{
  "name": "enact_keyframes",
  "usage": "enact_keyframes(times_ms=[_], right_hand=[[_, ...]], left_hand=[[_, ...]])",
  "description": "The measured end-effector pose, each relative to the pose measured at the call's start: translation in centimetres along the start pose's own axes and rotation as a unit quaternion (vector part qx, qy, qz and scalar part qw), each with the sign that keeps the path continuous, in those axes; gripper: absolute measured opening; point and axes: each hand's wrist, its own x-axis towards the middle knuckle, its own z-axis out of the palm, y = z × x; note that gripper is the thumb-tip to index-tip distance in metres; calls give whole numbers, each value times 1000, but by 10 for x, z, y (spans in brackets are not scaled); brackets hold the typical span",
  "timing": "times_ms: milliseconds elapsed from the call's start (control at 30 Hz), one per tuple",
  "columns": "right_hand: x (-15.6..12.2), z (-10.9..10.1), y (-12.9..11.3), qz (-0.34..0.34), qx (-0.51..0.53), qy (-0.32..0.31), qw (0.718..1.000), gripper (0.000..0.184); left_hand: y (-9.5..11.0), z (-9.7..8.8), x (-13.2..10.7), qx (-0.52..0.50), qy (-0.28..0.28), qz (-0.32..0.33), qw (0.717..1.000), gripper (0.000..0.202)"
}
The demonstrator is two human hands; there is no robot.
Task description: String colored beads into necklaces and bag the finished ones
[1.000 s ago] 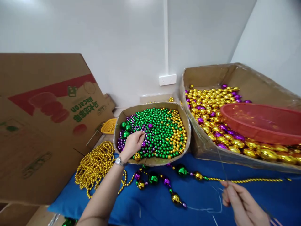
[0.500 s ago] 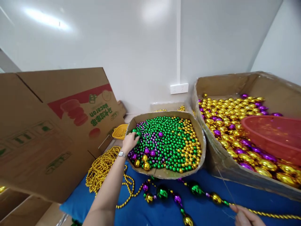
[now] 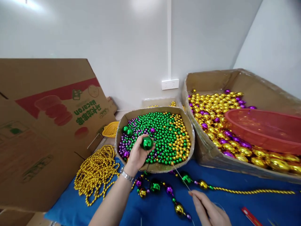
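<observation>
My left hand (image 3: 138, 153) holds a large shiny green bead (image 3: 147, 143) in its fingers, above the cardboard box of small beads (image 3: 191, 147). In that box lie green, purple and gold beads, with two more large green beads (image 3: 127, 130) at its left side. My right hand (image 3: 209, 207) pinches a thin pale string (image 3: 182, 178) near its end, in front of the box. On the blue cloth (image 3: 131, 208) between my hands lies a strung garland of large green, purple and gold beads (image 3: 169, 190). Its gold strand (image 3: 249, 190) runs off to the right.
A bigger box (image 3: 204, 147) on the right holds gold and purple oval beads and a red plastic basket (image 3: 263, 131). Gold bead strands (image 3: 96, 171) are heaped at left, beside a tall carton (image 3: 51, 141) and a yellow basket (image 3: 108, 130). A red object (image 3: 251, 216) lies at lower right.
My left hand has moved right from the box's left side and now shows a large green bead in it. My right hand has come leftward with the string, towards the box.
</observation>
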Motion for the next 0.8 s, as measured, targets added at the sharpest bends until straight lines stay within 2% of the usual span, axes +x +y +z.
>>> enact_keyframes(times_ms=[100,333,567,700,800], right_hand=[[3,4,-8,-33,-30,9,999,21],[0,4,-11,-49,-76,21,996,21],[-2,2,-12,-30,-100,6,994,25],[-3,5,-10,-6,-108,9,994,28],[-3,5,-8,9,-104,16,994,29]], left_hand=[[-12,25,-13,-124,-28,-48,991,32],[-27,54,-31,-183,-24,-91,979,28],[-30,65,-42,-134,-8,-70,988,32],[-40,74,-55,-67,-8,-15,998,56],[-48,77,-62,-72,-43,-21,996,65]])
